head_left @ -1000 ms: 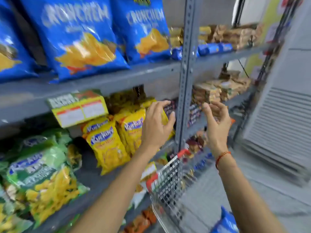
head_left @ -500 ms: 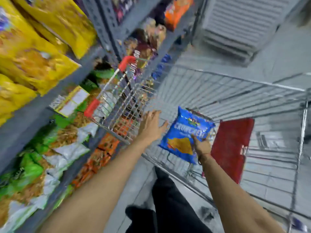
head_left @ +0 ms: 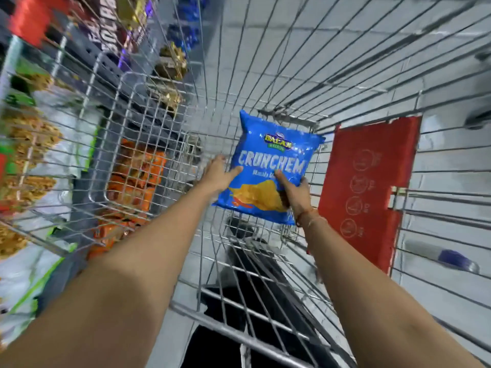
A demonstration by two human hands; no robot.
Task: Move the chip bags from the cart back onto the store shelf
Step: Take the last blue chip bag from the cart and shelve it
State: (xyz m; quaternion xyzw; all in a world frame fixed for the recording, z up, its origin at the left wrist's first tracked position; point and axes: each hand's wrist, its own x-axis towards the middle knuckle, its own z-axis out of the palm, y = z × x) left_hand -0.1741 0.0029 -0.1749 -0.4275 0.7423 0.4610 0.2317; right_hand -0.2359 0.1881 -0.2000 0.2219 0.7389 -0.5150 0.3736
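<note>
Now both hands grip blue chip bag (head_left: 268,166), left hand (head_left: 219,173) newly touching

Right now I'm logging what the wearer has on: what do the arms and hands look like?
Both forearms are bare, with no sleeves in view and no gloves. The left hand shows nothing worn; the right hand has a thin red-orange thread band at the wrist.

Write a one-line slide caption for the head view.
Both hands lift a blue chip bag from the wire cart.
</note>
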